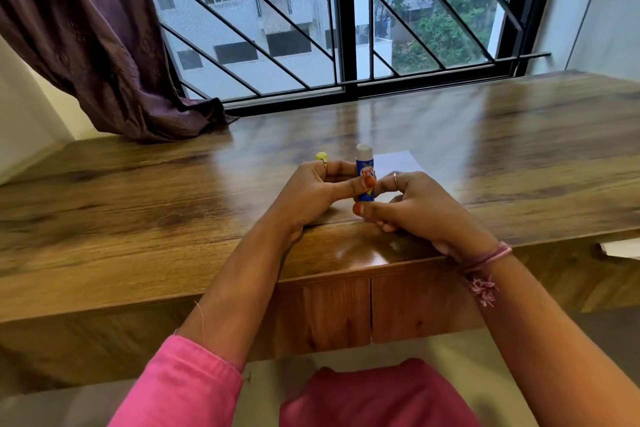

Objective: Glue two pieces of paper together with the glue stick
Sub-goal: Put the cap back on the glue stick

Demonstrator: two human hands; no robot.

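Note:
A blue glue stick (pixel 364 173) with a red label stands upright between my hands, its white glue tip bare at the top. My left hand (pixel 320 192) grips its body with thumb and fingers. My right hand (pixel 415 208) pinches the stick's lower end from the right. A yellow cap (pixel 320 156) pokes out behind my left hand's fingers; I cannot tell if it is held or lying on the table. A white sheet of paper (pixel 396 162) lies flat on the wooden table (pixel 173 191) just behind my right hand, partly hidden by it.
A window with black bars (pixel 346 28) runs along the table's far edge. A purple curtain (pixel 104 45) drapes onto the table's far left corner. Another white paper edge (pixel 621 248) shows at the right, below the table's front edge.

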